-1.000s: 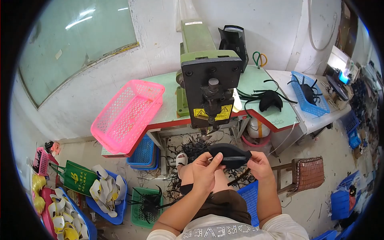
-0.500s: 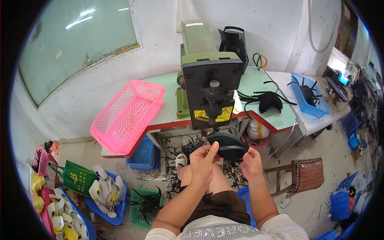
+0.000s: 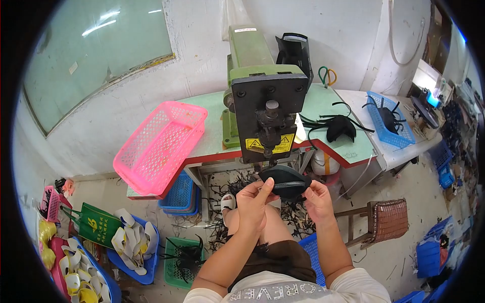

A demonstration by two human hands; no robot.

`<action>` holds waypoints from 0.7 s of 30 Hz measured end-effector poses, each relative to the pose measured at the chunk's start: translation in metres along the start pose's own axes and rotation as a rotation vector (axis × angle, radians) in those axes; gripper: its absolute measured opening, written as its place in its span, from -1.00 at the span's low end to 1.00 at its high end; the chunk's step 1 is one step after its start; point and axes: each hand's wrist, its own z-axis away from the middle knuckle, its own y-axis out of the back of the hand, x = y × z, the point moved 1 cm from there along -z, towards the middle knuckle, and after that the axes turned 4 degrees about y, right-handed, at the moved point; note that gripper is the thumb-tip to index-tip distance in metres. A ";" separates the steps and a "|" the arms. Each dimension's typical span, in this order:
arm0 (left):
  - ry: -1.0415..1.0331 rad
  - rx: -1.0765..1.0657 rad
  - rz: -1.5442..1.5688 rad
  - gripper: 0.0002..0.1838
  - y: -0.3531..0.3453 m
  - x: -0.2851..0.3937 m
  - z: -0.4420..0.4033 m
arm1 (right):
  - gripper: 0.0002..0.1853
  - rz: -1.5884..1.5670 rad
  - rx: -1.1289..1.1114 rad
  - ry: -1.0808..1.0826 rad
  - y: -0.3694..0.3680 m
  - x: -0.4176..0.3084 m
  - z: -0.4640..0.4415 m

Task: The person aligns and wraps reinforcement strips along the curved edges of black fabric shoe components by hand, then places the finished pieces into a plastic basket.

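Observation:
A black curved, padded piece with a piped seam (image 3: 287,188) is held between my two hands, right under the head of a green sewing machine (image 3: 270,113). On its left side my left hand (image 3: 255,199) pinches it, thumb on top. My right hand (image 3: 318,201) grips its right end between thumb and fingers. The piece's far edge sits close to the machine's lower tip; I cannot tell if they touch. On the table's right part lies a similar black piece with long straps (image 3: 341,130).
A pink basket (image 3: 136,174) stands on the green table (image 3: 214,108), left of the machine. At right are a blue basket (image 3: 404,139) with a strapped black piece, scissors (image 3: 331,76) and a stool (image 3: 389,220). Blue and green baskets (image 3: 174,283) and black scraps cover the floor.
The black piece and both hands have shifted slightly left, and the piece is tilted a little differently. Both hands keep their hold.

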 end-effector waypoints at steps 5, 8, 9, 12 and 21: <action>-0.005 0.007 0.010 -0.87 0.003 -0.001 0.000 | -0.85 0.010 -0.021 -0.022 0.000 0.003 -0.002; -0.025 -0.012 0.029 -0.88 0.008 -0.003 -0.001 | -0.84 0.057 -0.027 -0.032 -0.004 0.001 -0.006; -0.043 -0.038 0.039 -0.87 0.010 -0.004 -0.001 | -0.84 0.081 -0.040 -0.032 -0.007 -0.001 -0.009; -0.043 -0.018 0.063 -0.88 0.010 -0.001 0.002 | -0.85 0.128 -0.096 -0.019 -0.013 -0.006 -0.018; -0.056 0.031 0.101 -0.87 0.017 -0.005 0.007 | -0.92 0.397 -0.279 -0.068 -0.030 -0.021 -0.044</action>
